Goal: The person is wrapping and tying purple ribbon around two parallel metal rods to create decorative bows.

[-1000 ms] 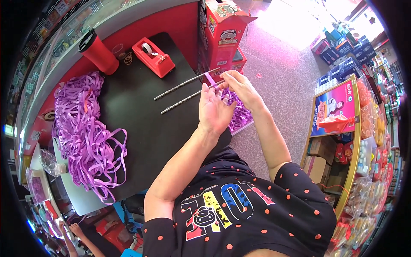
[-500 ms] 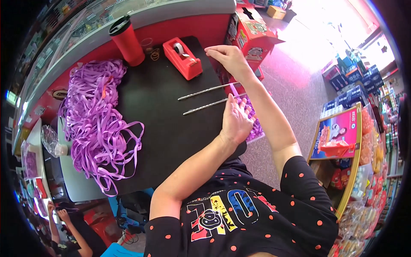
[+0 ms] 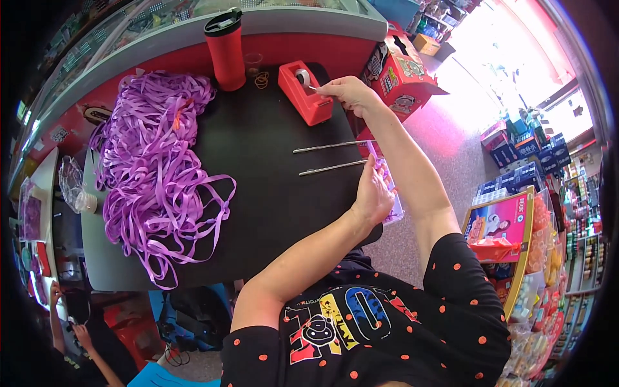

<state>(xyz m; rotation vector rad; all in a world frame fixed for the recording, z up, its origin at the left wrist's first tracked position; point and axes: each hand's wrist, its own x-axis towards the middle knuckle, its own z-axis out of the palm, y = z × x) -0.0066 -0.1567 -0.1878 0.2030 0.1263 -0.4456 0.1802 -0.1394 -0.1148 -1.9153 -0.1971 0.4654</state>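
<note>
My right hand [image 3: 351,95] reaches the red tape dispenser [image 3: 308,103], thumb and fingers pinched at a thin strip of tape by its roll [image 3: 303,77]. Lower down, my left hand [image 3: 375,198] is closed at the table's right edge, with its fingertips around a purple ribbon [image 3: 371,148] that crosses two thin twisted metal rods [image 3: 329,148]. The rods stick out leftward over the black table [image 3: 258,213]. Beside that hand, more purple material in a light tray [image 3: 396,211] is partly hidden by my arms.
A large heap of purple ribbon [image 3: 155,161] covers the table's left side, with loops trailing toward me. At the back stand a red tumbler [image 3: 225,55] and rubber bands [image 3: 261,80]. A red carton [image 3: 403,74] stands beyond the right edge. Another person's arm [image 3: 93,355] shows at lower left.
My right hand has come to the tape dispenser and pinches at its tape. My left hand has turned, its fingers now closing by the rods. The whole view has shifted slightly.
</note>
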